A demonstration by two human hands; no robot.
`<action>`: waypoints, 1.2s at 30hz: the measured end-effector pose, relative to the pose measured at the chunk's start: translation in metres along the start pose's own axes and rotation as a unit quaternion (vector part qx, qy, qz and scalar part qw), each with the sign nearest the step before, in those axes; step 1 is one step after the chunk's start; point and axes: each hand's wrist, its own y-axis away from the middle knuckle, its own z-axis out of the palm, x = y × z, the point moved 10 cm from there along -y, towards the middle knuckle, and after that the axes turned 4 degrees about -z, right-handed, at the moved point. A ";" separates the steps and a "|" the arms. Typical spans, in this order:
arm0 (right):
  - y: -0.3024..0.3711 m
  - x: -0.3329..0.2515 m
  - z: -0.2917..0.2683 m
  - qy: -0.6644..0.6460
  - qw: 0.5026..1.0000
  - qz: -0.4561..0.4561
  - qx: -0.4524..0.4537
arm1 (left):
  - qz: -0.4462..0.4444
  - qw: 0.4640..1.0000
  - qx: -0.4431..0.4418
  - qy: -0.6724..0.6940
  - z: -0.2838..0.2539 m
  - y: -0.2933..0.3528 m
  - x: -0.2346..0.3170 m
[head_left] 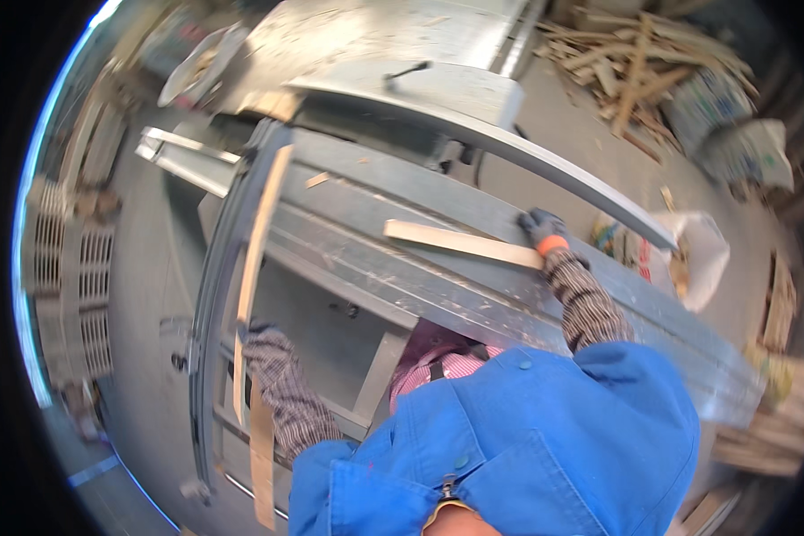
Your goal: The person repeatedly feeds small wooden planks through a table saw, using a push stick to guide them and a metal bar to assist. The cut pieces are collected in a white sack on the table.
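Blue jacket (527, 402) nearest, short strip (464, 242) looks done, long strip (263, 232) unfinished, left hand (257, 334) and right hand (542, 226) grips unclear.

From where I stand, the right hand (543, 227), in grey glove, is at the end of a short wooden piece (460, 242) on the metal table (366, 255). The left hand (257, 332), blurred, is at a long wooden strip (263, 228).

Long narrow pale wooden strip (263, 223): straight, lengthwise along left end of grey metal machine table (375, 192). Shorter pale wooden strip (460, 242): straight-edged, lies slantwise on same table, well apart.
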 end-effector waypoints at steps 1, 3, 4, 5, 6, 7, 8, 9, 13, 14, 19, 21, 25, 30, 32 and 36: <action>-0.002 -0.001 0.003 -0.001 1.000 -0.013 0.005 | 0.072 0.996 0.049 0.003 -0.008 -0.003 0.009; -0.003 -0.003 0.006 0.012 1.000 -0.026 0.005 | 0.145 0.985 0.098 0.007 -0.017 -0.006 0.015; -0.004 -0.004 0.007 0.024 0.999 -0.029 0.000 | 0.169 0.979 0.111 0.006 -0.017 -0.008 0.020; -0.002 -0.004 0.003 0.034 0.999 -0.022 0.030 | 0.185 0.976 0.116 0.006 -0.015 -0.010 0.025; 0.001 -0.006 -0.002 0.043 0.997 -0.021 0.056 | 0.196 0.974 0.112 0.001 -0.011 -0.014 0.029; -0.003 0.003 0.006 0.032 0.999 0.007 -0.014 | 0.203 0.974 0.101 -0.006 -0.003 -0.021 0.035; -0.001 0.002 0.002 0.038 0.999 -0.018 0.035 | 0.217 0.971 0.095 -0.009 0.004 -0.026 0.038; -0.005 0.013 0.013 -0.048 0.999 -0.003 -0.011 | 0.244 0.965 0.094 -0.004 0.017 -0.029 0.040; -0.011 0.055 0.021 -0.097 0.994 -0.032 0.031 | 0.393 0.894 0.196 -0.086 0.107 0.002 0.051; -0.026 0.068 0.029 -0.092 0.993 -0.047 0.052 | 0.404 0.887 0.224 -0.012 0.094 0.001 0.054; -0.006 0.007 0.004 0.001 0.993 -0.109 0.054 | 0.406 0.887 0.199 -0.093 0.159 0.009 0.053; -0.006 -0.027 -0.004 0.108 0.974 -0.180 0.087 | 0.476 0.860 0.172 -0.070 0.154 0.006 0.080; 0.037 -0.134 -0.008 0.030 0.956 -0.282 0.073 | 0.588 0.797 0.066 -0.124 0.184 0.017 0.158; 0.065 -0.165 0.041 0.128 0.945 -0.296 -0.048 | 0.639 0.761 0.056 -0.095 0.241 0.081 0.236; 0.054 -0.151 0.045 0.126 0.955 -0.265 -0.045 | 0.610 0.791 0.001 -0.045 0.268 0.098 0.259; 0.038 -0.140 0.044 0.106 0.964 -0.232 -0.069 | 0.707 0.660 0.155 -0.203 0.322 0.169 0.273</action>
